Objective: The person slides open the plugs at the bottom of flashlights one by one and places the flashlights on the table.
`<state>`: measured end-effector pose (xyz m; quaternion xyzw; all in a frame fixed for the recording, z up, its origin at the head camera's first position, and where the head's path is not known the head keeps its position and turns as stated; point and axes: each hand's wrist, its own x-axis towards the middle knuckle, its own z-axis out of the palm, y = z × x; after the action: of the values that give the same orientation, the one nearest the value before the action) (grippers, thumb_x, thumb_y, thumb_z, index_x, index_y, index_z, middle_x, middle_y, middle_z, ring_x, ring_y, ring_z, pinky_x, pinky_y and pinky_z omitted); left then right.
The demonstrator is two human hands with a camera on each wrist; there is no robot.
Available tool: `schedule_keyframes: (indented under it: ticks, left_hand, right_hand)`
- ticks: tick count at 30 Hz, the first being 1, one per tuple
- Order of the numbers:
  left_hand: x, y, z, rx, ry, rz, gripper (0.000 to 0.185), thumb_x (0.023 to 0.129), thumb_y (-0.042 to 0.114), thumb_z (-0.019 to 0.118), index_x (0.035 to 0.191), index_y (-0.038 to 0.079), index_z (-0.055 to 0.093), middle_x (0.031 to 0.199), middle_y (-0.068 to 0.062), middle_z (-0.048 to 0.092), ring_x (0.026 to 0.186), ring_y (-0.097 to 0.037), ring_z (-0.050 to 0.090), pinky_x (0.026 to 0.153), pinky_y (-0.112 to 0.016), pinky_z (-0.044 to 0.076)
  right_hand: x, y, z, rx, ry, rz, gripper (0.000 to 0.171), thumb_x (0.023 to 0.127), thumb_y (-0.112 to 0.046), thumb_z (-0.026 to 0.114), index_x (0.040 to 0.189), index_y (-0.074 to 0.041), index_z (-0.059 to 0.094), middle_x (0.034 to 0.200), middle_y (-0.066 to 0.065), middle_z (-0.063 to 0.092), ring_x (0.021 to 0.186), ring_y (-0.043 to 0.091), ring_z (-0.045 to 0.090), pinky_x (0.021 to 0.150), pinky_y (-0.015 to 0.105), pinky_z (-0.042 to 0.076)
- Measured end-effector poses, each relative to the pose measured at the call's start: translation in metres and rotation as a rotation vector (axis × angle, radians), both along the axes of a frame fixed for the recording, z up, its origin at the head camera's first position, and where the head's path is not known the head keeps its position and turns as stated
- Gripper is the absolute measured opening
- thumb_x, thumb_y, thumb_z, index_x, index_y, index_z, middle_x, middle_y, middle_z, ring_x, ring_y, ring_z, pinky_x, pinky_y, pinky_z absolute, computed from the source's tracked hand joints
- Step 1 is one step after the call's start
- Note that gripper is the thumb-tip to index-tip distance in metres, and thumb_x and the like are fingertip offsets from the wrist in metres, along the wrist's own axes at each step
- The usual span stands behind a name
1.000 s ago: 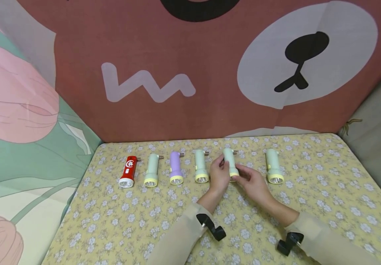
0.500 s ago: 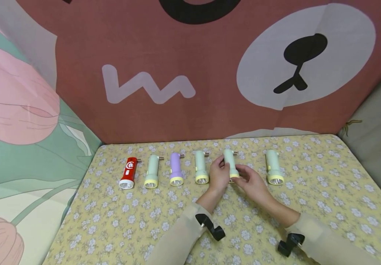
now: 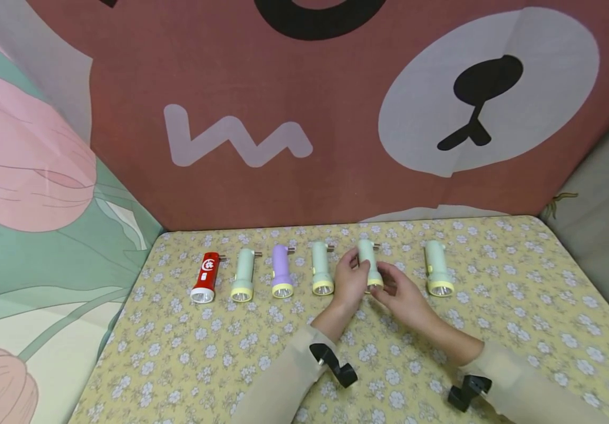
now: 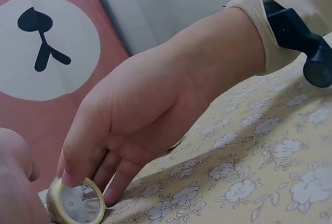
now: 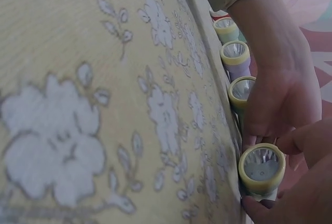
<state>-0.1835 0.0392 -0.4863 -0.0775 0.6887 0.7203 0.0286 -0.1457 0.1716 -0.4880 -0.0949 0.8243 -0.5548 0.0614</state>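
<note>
A mint-green flashlight (image 3: 366,252) with a yellow head ring and a prong plug at its far end lies between my hands. My left hand (image 3: 349,284) holds its body from the left, thumb over the top. From the right, my right hand (image 3: 406,296) grips around the head, thumb low by the lens. In the left wrist view, my right hand (image 4: 140,99) has a digit on the rim of the flashlight (image 4: 82,203), whose lens faces the camera. The right wrist view shows my left hand (image 5: 282,102) behind the flashlight (image 5: 262,171), its fingertips partly hidden.
In the same row lie a red flashlight (image 3: 207,277), a mint one (image 3: 243,271), a purple one (image 3: 280,268) and another mint one (image 3: 320,265) to the left. A further mint flashlight (image 3: 436,262) lies to the right. A printed cloth wall (image 3: 336,176) rises behind the flowered table (image 3: 522,306).
My right thumb has shifted slightly down at the flashlight's head, and my right wrist has moved a little to the right. The left hand keeps its hold; the flashlights stay in place.
</note>
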Motion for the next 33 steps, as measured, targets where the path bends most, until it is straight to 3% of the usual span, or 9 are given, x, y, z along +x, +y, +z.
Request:
schedule_keyframes:
  ticks: [6, 11, 16, 21, 27, 28, 29, 33]
  left_hand:
    - [0.004, -0.006, 0.008, -0.044, 0.007, -0.044, 0.052, 0.101, 0.012, 0.059, 0.150, 0.003, 0.046, 0.150, -0.020, 0.046, 0.140, -0.036, 0.041, 0.114, -0.051, 0.040]
    - [0.007, -0.012, 0.021, -0.112, 0.052, -0.116, 0.056, 0.103, 0.018, 0.057, 0.155, 0.007, 0.040, 0.159, -0.017, 0.036, 0.148, -0.035, 0.032, 0.118, -0.052, 0.032]
    - [0.008, -0.013, 0.034, -0.196, 0.130, -0.222, 0.058, 0.104, 0.024, 0.058, 0.157, 0.012, 0.038, 0.164, -0.010, 0.031, 0.151, -0.030, 0.026, 0.122, -0.051, 0.024]
    - [0.007, -0.010, 0.042, -0.256, 0.173, -0.325, 0.058, 0.106, 0.032, 0.056, 0.159, 0.019, 0.037, 0.166, -0.006, 0.027, 0.153, -0.026, 0.022, 0.122, -0.053, 0.024]
    - [0.002, -0.003, 0.047, -0.256, 0.208, -0.390, 0.057, 0.106, 0.031, 0.054, 0.159, 0.019, 0.036, 0.164, -0.001, 0.032, 0.151, -0.022, 0.026, 0.121, -0.048, 0.028]
    - [0.000, 0.000, 0.048, -0.256, 0.204, -0.389, 0.056, 0.106, 0.032, 0.055, 0.158, 0.020, 0.037, 0.163, 0.000, 0.034, 0.150, -0.021, 0.028, 0.121, -0.046, 0.029]
    - [-0.001, 0.004, 0.049, -0.245, 0.199, -0.396, 0.056, 0.106, 0.031, 0.055, 0.159, 0.020, 0.037, 0.163, 0.000, 0.034, 0.143, -0.023, 0.041, 0.119, -0.046, 0.032]
    - [-0.008, 0.019, 0.051, -0.251, 0.190, -0.404, 0.055, 0.106, 0.031, 0.057, 0.157, 0.020, 0.040, 0.160, 0.001, 0.038, 0.139, -0.022, 0.045, 0.117, -0.041, 0.037]
  right_hand:
    - [0.005, 0.004, 0.010, 0.125, 0.000, 0.011, 0.070, 0.102, -0.014, 0.064, 0.158, 0.004, 0.026, 0.154, 0.032, 0.037, 0.135, 0.050, 0.045, 0.108, 0.056, 0.042]
    - [0.008, 0.011, 0.020, 0.217, 0.091, 0.043, 0.071, 0.100, -0.015, 0.067, 0.157, 0.004, 0.028, 0.158, 0.029, 0.031, 0.139, 0.051, 0.039, 0.109, 0.061, 0.041]
    - [0.012, 0.021, 0.028, 0.286, 0.132, 0.075, 0.072, 0.099, -0.016, 0.068, 0.158, 0.002, 0.029, 0.162, 0.026, 0.027, 0.145, 0.050, 0.030, 0.112, 0.065, 0.034]
    - [0.020, 0.032, 0.040, 0.339, 0.140, 0.071, 0.072, 0.100, -0.018, 0.067, 0.158, 0.001, 0.029, 0.162, 0.027, 0.026, 0.146, 0.051, 0.026, 0.111, 0.070, 0.031]
    - [0.023, 0.051, 0.052, 0.332, 0.142, 0.061, 0.075, 0.100, -0.022, 0.069, 0.158, 0.003, 0.028, 0.162, 0.030, 0.023, 0.145, 0.054, 0.023, 0.107, 0.074, 0.031]
    - [0.023, 0.055, 0.053, 0.332, 0.138, 0.057, 0.076, 0.099, -0.022, 0.069, 0.158, 0.002, 0.027, 0.162, 0.030, 0.023, 0.145, 0.055, 0.023, 0.106, 0.074, 0.032]
    - [0.023, 0.058, 0.053, 0.334, 0.136, 0.052, 0.077, 0.099, -0.022, 0.070, 0.159, 0.002, 0.026, 0.162, 0.030, 0.022, 0.145, 0.055, 0.024, 0.106, 0.074, 0.033]
    - [0.022, 0.071, 0.054, 0.352, 0.125, 0.032, 0.081, 0.099, -0.023, 0.071, 0.159, 0.003, 0.023, 0.162, 0.031, 0.022, 0.143, 0.056, 0.025, 0.103, 0.074, 0.035]
